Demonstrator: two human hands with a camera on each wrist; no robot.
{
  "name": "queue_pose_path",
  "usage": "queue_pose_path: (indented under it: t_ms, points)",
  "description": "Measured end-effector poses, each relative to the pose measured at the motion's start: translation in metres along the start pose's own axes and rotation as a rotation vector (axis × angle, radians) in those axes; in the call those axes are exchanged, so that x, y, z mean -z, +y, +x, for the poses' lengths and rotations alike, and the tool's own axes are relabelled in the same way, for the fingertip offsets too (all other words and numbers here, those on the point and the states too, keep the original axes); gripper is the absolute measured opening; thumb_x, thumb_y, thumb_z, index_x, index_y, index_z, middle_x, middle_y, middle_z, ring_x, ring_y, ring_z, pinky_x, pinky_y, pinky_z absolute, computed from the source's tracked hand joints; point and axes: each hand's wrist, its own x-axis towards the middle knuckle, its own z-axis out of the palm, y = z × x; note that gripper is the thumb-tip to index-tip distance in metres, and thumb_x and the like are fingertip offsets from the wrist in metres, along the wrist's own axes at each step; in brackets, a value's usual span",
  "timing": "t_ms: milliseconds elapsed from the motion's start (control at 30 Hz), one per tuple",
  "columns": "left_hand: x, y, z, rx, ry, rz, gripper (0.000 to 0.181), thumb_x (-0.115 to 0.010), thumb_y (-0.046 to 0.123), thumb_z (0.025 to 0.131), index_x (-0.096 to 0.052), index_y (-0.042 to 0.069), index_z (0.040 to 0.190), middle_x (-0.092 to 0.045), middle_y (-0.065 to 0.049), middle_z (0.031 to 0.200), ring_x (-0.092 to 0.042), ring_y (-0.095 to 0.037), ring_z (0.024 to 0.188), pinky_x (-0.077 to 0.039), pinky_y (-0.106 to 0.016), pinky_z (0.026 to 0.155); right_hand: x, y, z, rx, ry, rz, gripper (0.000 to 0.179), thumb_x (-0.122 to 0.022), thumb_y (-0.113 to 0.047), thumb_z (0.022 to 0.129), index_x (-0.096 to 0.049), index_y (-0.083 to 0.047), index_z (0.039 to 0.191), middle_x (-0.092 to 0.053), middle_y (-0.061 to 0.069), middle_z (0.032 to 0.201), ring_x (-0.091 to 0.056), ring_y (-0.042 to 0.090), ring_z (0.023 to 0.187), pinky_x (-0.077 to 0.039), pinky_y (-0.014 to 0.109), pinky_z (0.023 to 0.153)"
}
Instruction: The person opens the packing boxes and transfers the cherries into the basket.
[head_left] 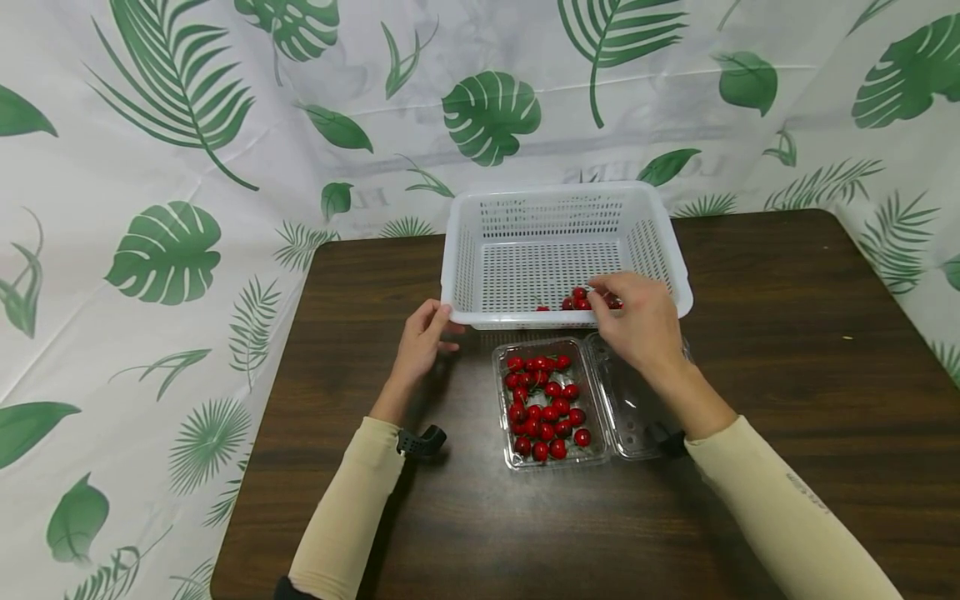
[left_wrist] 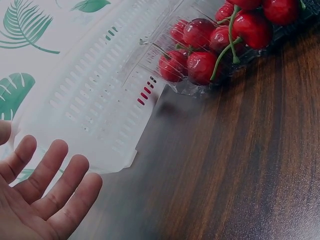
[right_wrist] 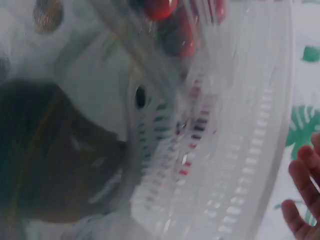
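Note:
At the near left corner of a white plastic basket, my left hand touches the rim with its thumb. In the left wrist view, the other fingers stretch loosely apart beside the basket wall. My right hand reaches over the basket's near rim, thumb and index finger bent close together at several red cherries. Whether a cherry is between those fingertips cannot be made out. In the right wrist view, fingers show only at the right edge. More cherries with green stems fill an open clear plastic clamshell.
The clamshell's clear lid lies folded out to the right, below my right forearm. The dark wooden table extends on both sides. A white leaf-print cloth hangs behind the basket.

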Motion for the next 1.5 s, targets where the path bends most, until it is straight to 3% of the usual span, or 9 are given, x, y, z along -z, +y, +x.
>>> queue_pose_path:
  t_ms: [133, 267, 400, 500, 600, 733, 833, 1100, 1500]
  points:
    - [0.0, 0.001, 0.0, 0.009, -0.007, -0.015, 0.032, -0.047, 0.021, 0.105, -0.052, -0.01, 0.111, -0.061, -0.027, 0.108, -0.057, -0.058, 0.1, -0.051, -0.069, 0.074, -0.003, -0.018, -0.004, 0.162, -0.089, 0.052, 0.014, -0.074, -0.004, 0.081, -0.073, -0.005, 0.095, -0.069, 0.006, 0.084, -0.063, 0.021, 0.07, -0.051, 0.039, 0.059]
    - [0.0, 0.006, -0.001, 0.032, -0.02, -0.05, 0.03, -0.047, 0.018, 0.105, -0.052, -0.011, 0.112, -0.061, -0.027, 0.109, -0.056, -0.058, 0.101, -0.048, -0.072, 0.077, -0.01, -0.038, -0.016, 0.332, -0.31, 0.043, 0.013, -0.078, -0.008, 0.08, -0.074, -0.008, 0.093, -0.067, 0.001, 0.086, -0.063, 0.015, 0.072, -0.055, 0.032, 0.06]
    - [0.0, 0.014, -0.003, 0.046, -0.025, -0.053, 0.026, -0.047, 0.013, 0.105, -0.052, -0.012, 0.111, -0.061, -0.025, 0.106, -0.065, -0.037, 0.089, -0.048, -0.072, 0.078, -0.019, -0.051, -0.031, 0.402, -0.534, -0.049, 0.008, -0.08, -0.011, 0.079, -0.074, -0.013, 0.083, -0.059, -0.004, 0.078, -0.058, 0.012, 0.069, -0.053, 0.027, 0.058]
    - [0.0, 0.016, -0.003, 0.049, -0.026, -0.049, 0.025, -0.047, 0.011, 0.105, -0.052, -0.013, 0.111, -0.062, -0.025, 0.105, -0.066, -0.018, 0.079, -0.047, -0.073, 0.078, -0.027, -0.054, -0.041, 0.395, -0.617, -0.17, 0.011, -0.082, -0.015, 0.078, -0.07, -0.015, 0.077, -0.051, -0.004, 0.073, -0.054, 0.014, 0.067, -0.05, 0.027, 0.053]
    - [0.0, 0.011, -0.002, 0.049, -0.021, -0.051, 0.027, -0.047, 0.014, 0.105, -0.053, -0.012, 0.111, -0.062, -0.023, 0.106, -0.067, -0.019, 0.081, -0.048, -0.072, 0.078, -0.035, -0.053, -0.047, 0.395, -0.634, -0.247, 0.015, -0.083, -0.018, 0.076, -0.069, -0.014, 0.076, -0.05, -0.002, 0.073, -0.054, 0.017, 0.067, -0.05, 0.03, 0.052]
    - [0.0, 0.004, -0.001, 0.035, -0.009, -0.028, 0.03, -0.047, 0.02, 0.105, -0.053, -0.009, 0.112, -0.062, -0.021, 0.107, -0.064, -0.043, 0.094, -0.051, -0.068, 0.076, -0.041, -0.051, -0.053, 0.407, -0.619, -0.271, 0.013, -0.082, -0.016, 0.075, -0.069, -0.013, 0.076, -0.053, 0.0, 0.074, -0.057, 0.02, 0.069, -0.049, 0.032, 0.052]
    - [-0.001, 0.002, -0.001, 0.019, -0.006, -0.015, 0.031, -0.047, 0.021, 0.105, -0.053, -0.008, 0.11, -0.062, -0.021, 0.107, -0.059, -0.054, 0.099, -0.053, -0.066, 0.074, -0.044, -0.05, -0.056, 0.413, -0.611, -0.267, 0.011, -0.08, -0.013, 0.076, -0.069, -0.015, 0.076, -0.052, 0.0, 0.074, -0.057, 0.021, 0.07, -0.045, 0.032, 0.05]
    - [0.0, 0.002, -0.001, 0.017, 0.005, -0.015, 0.028, -0.048, 0.021, 0.105, -0.053, -0.006, 0.108, -0.062, -0.023, 0.107, -0.059, -0.055, 0.099, -0.057, -0.059, 0.07, -0.049, -0.049, -0.06, 0.394, -0.616, -0.257, 0.019, -0.083, -0.015, 0.074, -0.067, -0.015, 0.084, -0.054, -0.001, 0.078, -0.06, 0.02, 0.07, -0.043, 0.031, 0.049]
    - [0.0, 0.002, 0.0, 0.031, -0.002, -0.027, 0.031, -0.047, 0.022, 0.105, -0.052, -0.009, 0.11, -0.061, -0.024, 0.109, -0.056, -0.058, 0.102, -0.053, -0.065, 0.075, -0.053, -0.05, -0.06, 0.372, -0.639, -0.311, 0.015, -0.08, -0.025, 0.08, -0.075, -0.018, 0.092, -0.057, 0.0, 0.081, -0.06, 0.02, 0.066, -0.048, 0.032, 0.052]
